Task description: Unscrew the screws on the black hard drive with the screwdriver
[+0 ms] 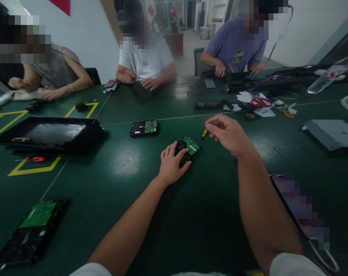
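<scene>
A hard drive with a green circuit board (192, 146) lies on the green table in front of me. My left hand (173, 163) rests over its black left part, fingers curled around the edges and holding it down. Pinched by its top in my right hand (224, 132) is a small yellow-and-black screwdriver (204, 133). Its thin shaft slants down to the right edge of the drive; whether the tip sits in a screw is too small to tell.
Another hard drive (144, 128) lies beyond my left hand, and a third (30, 234) at the near left. A black tray (51, 134) stands left, a grey metal box (332, 134) right, and a tablet (299, 207) near my right forearm. Three people sit across the table.
</scene>
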A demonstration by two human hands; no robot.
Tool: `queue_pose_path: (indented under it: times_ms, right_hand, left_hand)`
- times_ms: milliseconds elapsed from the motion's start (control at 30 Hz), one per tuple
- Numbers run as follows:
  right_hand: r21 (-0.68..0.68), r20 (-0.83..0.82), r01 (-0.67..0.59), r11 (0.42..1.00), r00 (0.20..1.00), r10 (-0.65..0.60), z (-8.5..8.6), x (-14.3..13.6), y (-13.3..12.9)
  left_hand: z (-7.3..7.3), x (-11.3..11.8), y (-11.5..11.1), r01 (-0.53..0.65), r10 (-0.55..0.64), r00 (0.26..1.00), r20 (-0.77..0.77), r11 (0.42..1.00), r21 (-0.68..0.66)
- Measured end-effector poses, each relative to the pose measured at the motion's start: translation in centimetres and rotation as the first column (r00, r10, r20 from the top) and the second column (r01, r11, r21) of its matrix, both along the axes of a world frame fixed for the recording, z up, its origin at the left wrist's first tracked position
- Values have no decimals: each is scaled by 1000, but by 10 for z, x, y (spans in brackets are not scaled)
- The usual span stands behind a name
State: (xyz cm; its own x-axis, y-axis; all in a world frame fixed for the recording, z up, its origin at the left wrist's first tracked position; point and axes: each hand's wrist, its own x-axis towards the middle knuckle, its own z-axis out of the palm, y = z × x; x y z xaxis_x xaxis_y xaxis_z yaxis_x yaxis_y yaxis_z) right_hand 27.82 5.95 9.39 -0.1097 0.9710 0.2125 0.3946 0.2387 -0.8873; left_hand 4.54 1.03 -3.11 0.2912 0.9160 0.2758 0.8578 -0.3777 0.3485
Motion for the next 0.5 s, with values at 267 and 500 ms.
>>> queue_pose_path:
  times_ms: [267, 500]
  right_hand:
    - [76, 66, 112, 991, 991, -117, -7, 1, 3]
    - [79, 40, 30, 996, 999, -33, 4, -3, -2]
  left_hand:
    - [0, 0, -1, -1, 1, 1000, -2, 1000, 11]
    - [-2, 1, 0, -8, 8, 1000, -5, 1000, 11]
